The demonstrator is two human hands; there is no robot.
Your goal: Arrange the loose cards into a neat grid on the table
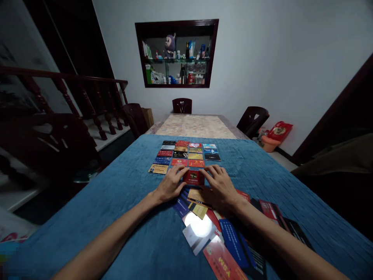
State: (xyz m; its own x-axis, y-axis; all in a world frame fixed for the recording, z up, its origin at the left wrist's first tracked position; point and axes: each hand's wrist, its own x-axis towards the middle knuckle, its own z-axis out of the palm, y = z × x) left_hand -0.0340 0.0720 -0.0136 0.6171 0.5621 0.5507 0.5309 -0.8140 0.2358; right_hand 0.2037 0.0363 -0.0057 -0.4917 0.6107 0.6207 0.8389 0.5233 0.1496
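Between my two hands is a dark red card (193, 177), raised a little and facing me. The fingers of my left hand (172, 182) pinch its left edge, and those of my right hand (220, 184) close on its right edge. Beyond it several cards lie in neat rows, among them a black card (180, 154) and an orange card (179, 162). A loose, overlapping heap lies under and in front of my right hand, with a gold card (198, 196), a blue card (233, 238) and a red card (223, 258). A bright glare hides part of a silver card (196, 235).
A blue cloth (125, 194) covers the near part of the table, and a patterned top (198, 126) shows beyond it. Dark wooden chairs (253, 118) stand around. A wall shelf (177, 58) holds bottles and a purple plush toy. A stair railing (84, 79) runs along the left.
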